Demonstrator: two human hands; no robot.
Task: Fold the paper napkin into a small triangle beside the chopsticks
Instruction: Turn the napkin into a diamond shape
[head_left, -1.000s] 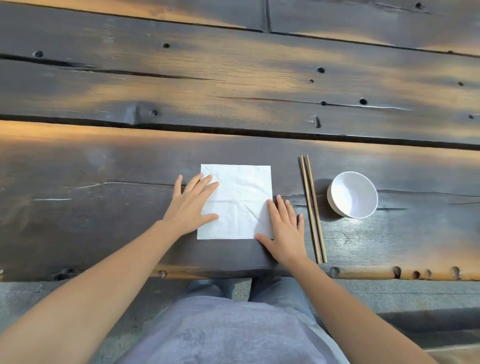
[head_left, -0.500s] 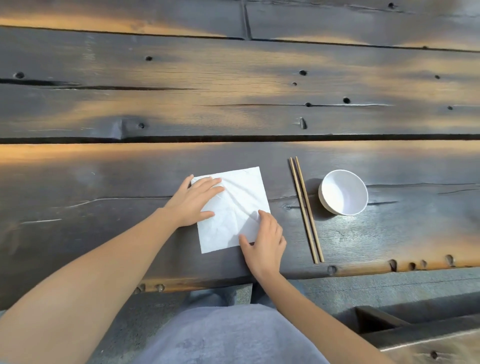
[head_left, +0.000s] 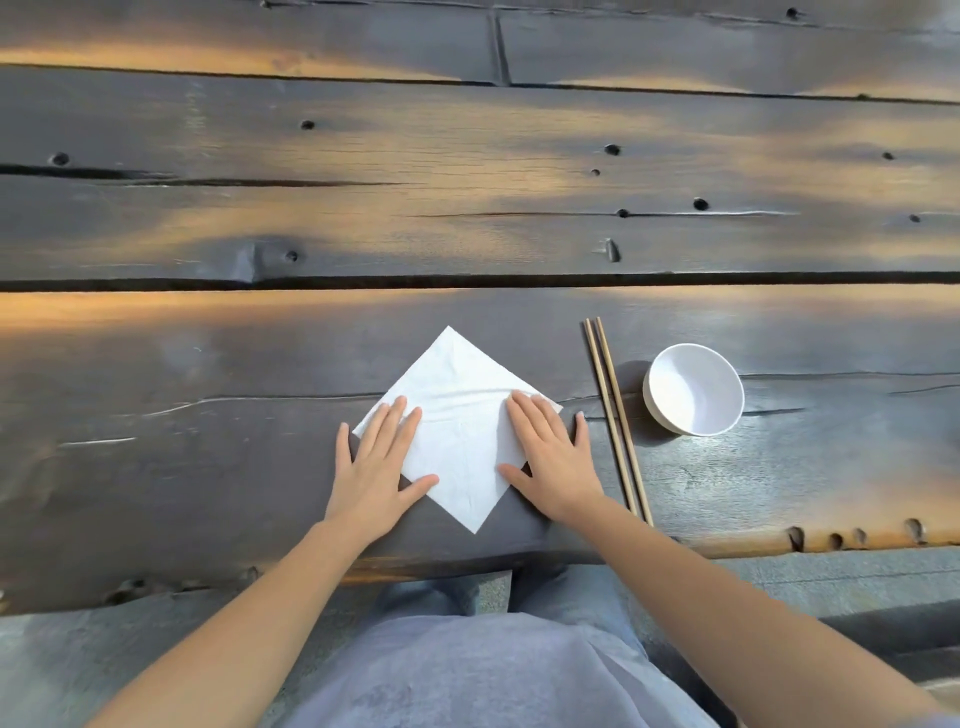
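Head view: napkin (head_left: 457, 410) under both hands (flat)

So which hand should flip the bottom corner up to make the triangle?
Probably the right hand. Its thumb lies close to the napkin's near corner, and the left hand can stay flat to pin the paper. It is close to even, though: both hands rest open on the diamond's side corners.
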